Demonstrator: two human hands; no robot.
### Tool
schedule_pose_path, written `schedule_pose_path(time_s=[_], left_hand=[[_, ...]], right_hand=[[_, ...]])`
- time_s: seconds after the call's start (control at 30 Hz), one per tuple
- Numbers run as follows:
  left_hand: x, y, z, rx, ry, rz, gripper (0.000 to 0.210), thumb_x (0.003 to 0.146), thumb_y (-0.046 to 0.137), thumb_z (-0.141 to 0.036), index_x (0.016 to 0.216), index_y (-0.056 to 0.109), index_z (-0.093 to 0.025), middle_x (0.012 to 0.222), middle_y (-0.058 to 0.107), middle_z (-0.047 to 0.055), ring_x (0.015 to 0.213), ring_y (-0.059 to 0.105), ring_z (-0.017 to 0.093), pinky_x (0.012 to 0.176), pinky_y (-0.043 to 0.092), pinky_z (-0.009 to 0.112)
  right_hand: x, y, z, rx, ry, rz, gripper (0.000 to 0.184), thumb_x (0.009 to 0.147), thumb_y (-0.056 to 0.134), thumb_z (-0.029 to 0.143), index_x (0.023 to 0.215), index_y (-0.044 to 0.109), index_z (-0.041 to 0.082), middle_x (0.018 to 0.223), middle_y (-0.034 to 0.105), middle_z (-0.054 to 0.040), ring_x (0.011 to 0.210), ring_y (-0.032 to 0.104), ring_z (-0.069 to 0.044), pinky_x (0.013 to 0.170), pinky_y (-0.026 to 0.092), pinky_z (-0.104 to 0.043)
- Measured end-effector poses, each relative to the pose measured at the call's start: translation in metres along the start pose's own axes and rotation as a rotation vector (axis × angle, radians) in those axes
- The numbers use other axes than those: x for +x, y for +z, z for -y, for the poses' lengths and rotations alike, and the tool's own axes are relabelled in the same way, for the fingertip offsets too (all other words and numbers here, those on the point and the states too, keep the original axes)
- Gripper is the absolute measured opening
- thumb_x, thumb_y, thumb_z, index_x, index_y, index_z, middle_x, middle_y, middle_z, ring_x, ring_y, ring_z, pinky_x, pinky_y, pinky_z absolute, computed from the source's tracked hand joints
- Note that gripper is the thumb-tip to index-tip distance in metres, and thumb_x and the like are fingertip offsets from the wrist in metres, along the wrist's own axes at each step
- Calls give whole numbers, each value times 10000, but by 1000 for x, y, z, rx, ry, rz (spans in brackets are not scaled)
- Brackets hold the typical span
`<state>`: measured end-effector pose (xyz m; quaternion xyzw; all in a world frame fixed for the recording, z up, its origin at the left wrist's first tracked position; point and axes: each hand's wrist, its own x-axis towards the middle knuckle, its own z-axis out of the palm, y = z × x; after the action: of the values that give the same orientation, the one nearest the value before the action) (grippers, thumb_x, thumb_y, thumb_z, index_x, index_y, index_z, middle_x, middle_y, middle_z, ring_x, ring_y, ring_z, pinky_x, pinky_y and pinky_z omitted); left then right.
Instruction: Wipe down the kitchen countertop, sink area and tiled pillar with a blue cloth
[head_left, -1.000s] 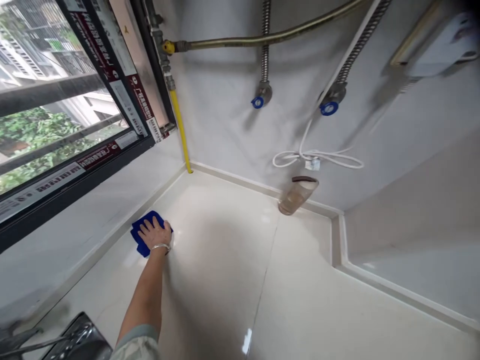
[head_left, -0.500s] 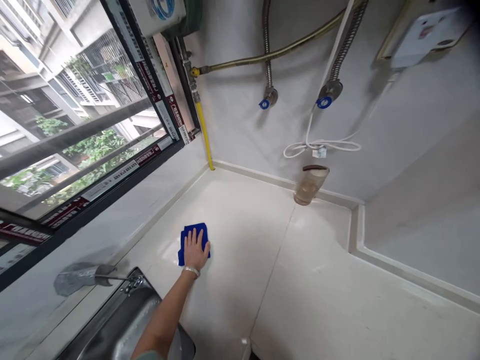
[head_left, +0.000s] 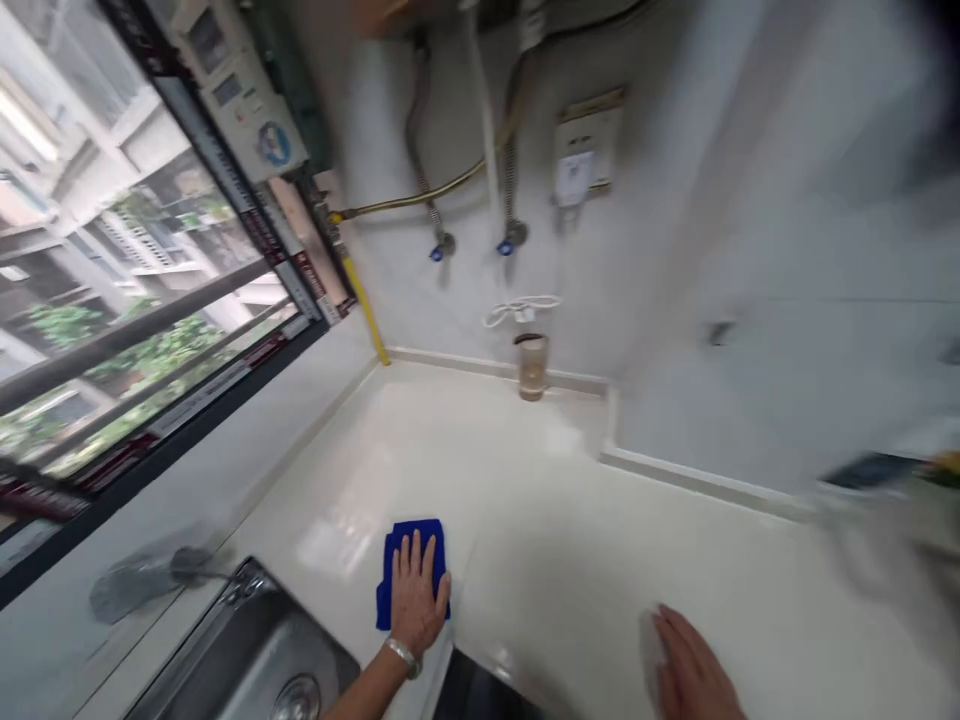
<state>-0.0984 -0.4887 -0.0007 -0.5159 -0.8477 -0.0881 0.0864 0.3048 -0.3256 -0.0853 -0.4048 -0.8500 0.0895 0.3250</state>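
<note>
Flat lay the left hand (head_left: pixel 417 605), fingers slightly fanned, atop the squarish blue cloth (head_left: pixel 385 585) on the glossy cream countertop (head_left: pixel 555 520), just beside the stainless-steel sink (head_left: pixel 255 650), while the right hand (head_left: pixel 694 665), partly in view, had its fingers close together, any hold impossible to tell!
</note>
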Motion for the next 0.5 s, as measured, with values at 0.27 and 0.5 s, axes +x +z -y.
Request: schedule_pose_path(time_s=[0.27,0.5], left_hand=[[53,26,-102,-117,140,-30,605,946,422,-411,1510,352,-205,1601,316,143,1484,272,367,1199,283,616],[18,36,-243,-361,459,170,782,886,537,-384,1555,148,-277,1642,125,103,1507,104,404,1207,238,704]], right_hand=[[-6,-21,18,114,122,1,512,932,410,277,1439,480,274,1480,495,-57,1317,510,-242,1083,504,-427],[-18,-24,0,232,142,-45,528,921,435,239,1447,470,251,1455,529,-102,1292,550,-266,1025,548,-384]])
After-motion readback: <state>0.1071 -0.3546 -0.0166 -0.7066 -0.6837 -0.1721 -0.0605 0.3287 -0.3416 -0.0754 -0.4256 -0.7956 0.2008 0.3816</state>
